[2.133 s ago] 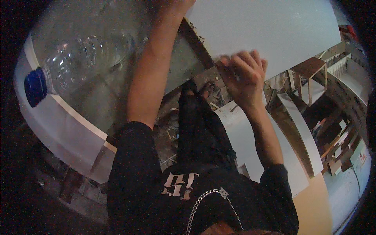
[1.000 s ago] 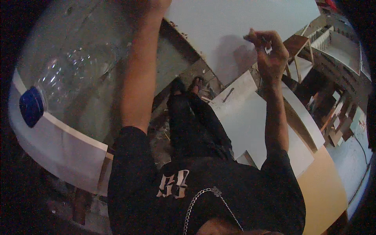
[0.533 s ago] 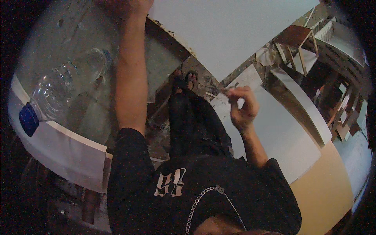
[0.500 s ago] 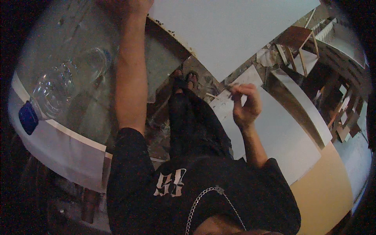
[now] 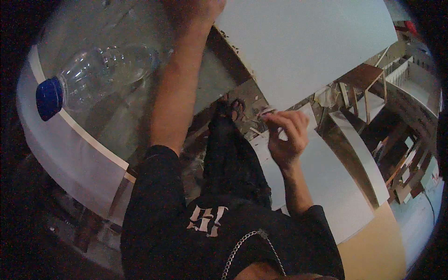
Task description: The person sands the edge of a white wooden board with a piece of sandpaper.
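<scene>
My left hand [image 5: 200, 10] reaches to the top edge of the picture, at the near left side of a large white panel [image 5: 308, 51]; its fingers are out of sight. A rough, dark-speckled edge of that panel runs down toward its near corner. Close to this corner, my right hand [image 5: 288, 137] is closed in a pinch, thumb and fingertips together. A small pale object [image 5: 267, 112] shows at the fingertips, too blurred for me to name.
On the left, a large clear plastic bottle [image 5: 105, 77] with a blue cap lies over a grey surface. White boards [image 5: 322, 177] and a yellowish board [image 5: 375, 245] lie at my right. Beyond them stand a small brown-topped stool [image 5: 360, 78] and a pile of offcuts [image 5: 406, 172].
The view has shifted, so the panel and my left arm appear farther right. My right hand has moved left relative to the panel's corner, still pinched.
</scene>
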